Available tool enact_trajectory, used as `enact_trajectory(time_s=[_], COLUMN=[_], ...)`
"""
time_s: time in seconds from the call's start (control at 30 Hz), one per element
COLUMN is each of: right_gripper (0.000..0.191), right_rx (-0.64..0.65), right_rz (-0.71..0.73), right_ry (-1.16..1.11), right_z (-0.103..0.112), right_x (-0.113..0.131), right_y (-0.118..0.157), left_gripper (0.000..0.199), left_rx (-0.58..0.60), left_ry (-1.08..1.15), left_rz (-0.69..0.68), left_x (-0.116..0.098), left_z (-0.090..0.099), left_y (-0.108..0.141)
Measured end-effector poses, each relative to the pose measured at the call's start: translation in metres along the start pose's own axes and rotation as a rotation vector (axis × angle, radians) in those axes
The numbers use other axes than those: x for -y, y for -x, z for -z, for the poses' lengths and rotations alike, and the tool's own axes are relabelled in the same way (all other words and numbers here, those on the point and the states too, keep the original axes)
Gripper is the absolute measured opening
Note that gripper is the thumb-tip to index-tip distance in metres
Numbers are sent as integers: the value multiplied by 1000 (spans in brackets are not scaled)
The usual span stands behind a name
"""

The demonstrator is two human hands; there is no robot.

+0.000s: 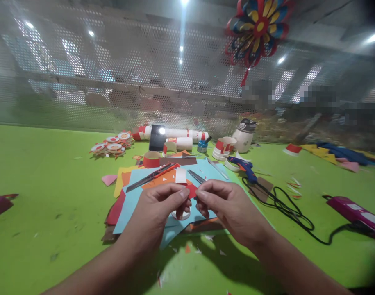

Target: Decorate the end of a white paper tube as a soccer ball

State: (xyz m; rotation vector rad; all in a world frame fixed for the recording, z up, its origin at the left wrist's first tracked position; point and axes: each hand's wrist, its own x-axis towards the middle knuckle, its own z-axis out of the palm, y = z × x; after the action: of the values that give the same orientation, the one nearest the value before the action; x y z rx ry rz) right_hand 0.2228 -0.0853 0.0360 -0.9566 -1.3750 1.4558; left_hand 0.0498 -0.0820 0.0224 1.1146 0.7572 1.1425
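Observation:
My left hand [165, 200] and my right hand [222, 200] are close together over light blue paper [135, 205], each with thumb and fingers pinched. Whatever is between the fingertips is too small to make out. A red piece [192, 191] shows just behind the fingertips; I cannot tell if they touch it. Under my left fingers lies a round white piece [183, 214], partly hidden. Beyond are a white paper piece [180, 175], dark pointed tweezers [196, 176] and orange-handled scissors [152, 177].
At the back stand paper cups [222, 148], a blue ink bottle [202, 146], a phone [157, 141] and a white jug [244, 136]. A glue gun [246, 167] with a looping black cable lies right, near a purple power strip [356, 213]. Paper figures [114, 146] sit left.

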Motion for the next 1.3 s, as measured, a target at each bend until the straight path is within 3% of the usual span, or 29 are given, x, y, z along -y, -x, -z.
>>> enact_trajectory(time_s=[0.4, 0.77, 0.9, 1.07, 1.3], right_gripper=[20, 21, 21, 24, 24], right_rx=[49, 30, 20, -2, -20], right_rz=[29, -2, 19, -99, -54], right_ry=[84, 48, 57, -3, 71], right_z=[13, 10, 10, 9, 1], right_x=[-9, -7, -8, -4, -4], right_y=[-4, -3, -3, 1, 3], left_gripper=[14, 14, 23, 30, 18], left_rx=[-13, 12, 7, 21, 35], left_ry=[13, 4, 47, 116, -35], left_rz=[18, 40, 18, 27, 7], left_x=[1, -1, -6, -4, 3], left_z=[-1, 0, -3, -4, -2], left_y=[-4, -3, -1, -1, -3])
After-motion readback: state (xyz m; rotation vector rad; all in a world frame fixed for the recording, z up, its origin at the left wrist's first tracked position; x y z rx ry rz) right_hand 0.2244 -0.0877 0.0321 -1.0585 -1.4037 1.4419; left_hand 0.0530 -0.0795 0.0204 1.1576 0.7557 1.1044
